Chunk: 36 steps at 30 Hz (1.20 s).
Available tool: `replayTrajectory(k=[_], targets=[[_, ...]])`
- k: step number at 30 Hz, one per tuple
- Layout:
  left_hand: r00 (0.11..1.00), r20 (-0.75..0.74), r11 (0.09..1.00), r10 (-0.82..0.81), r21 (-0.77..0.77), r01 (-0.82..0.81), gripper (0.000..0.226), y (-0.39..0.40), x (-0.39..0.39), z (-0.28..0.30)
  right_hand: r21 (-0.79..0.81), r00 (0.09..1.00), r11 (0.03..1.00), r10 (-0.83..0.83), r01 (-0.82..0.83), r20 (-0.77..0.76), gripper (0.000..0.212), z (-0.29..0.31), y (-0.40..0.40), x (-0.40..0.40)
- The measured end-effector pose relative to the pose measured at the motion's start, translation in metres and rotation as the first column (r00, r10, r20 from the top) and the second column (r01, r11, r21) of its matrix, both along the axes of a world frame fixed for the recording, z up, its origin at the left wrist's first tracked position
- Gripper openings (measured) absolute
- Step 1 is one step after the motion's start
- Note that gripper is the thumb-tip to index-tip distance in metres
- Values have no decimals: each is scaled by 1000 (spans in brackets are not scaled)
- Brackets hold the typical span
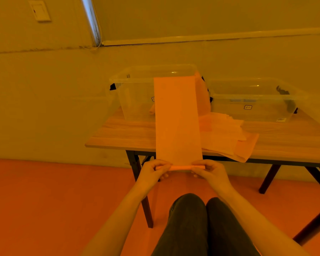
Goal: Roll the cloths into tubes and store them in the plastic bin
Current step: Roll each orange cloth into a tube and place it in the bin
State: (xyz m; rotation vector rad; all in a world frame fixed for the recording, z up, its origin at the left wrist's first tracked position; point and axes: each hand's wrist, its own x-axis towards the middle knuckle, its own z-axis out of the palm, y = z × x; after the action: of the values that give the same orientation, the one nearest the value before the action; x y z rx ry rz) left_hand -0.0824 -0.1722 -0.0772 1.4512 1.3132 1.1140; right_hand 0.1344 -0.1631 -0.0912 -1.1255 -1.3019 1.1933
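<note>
Head view, long flat cloth (177,119), near edge rolled; left hand (151,172), right hand (209,171) pinching

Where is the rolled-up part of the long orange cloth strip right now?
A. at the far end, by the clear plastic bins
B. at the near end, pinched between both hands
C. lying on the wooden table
B: the thin rolled tube of the long orange cloth strip sits at its near end, pinched by the left hand and right hand.

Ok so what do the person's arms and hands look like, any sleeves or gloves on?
Both forearms are bare to the frame's lower edge, with no sleeves in view. The left hand and right hand wear no gloves, and no rings, watch or markings show.
</note>
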Motion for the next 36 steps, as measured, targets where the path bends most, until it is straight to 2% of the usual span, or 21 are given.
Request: replayTrajectory(k=[6,13,22,27,36], targets=[[999,9,1000,-30,9,30,17,-2,-1,-2,0,1000,1000,-1,1,10,10,1,0,0],[1000,2,1000,2,8,-2,10,-1,0,2,-15,1000,1000,-6,6,3,18,1,0,-2],[1000,-16,999,-20,28,21,18,-2,-4,1,-16,999,1000,-22,22,-23,12,3,0,-3],[1000,4,999,-4,35,4,13,-3,-3,1,-48,998,999,6,-9,-63,20,0,-1,-5],[1000,2,999,-18,27,18,19,-3,-5,0,-49,999,999,-17,15,-47,14,3,-1,-6]])
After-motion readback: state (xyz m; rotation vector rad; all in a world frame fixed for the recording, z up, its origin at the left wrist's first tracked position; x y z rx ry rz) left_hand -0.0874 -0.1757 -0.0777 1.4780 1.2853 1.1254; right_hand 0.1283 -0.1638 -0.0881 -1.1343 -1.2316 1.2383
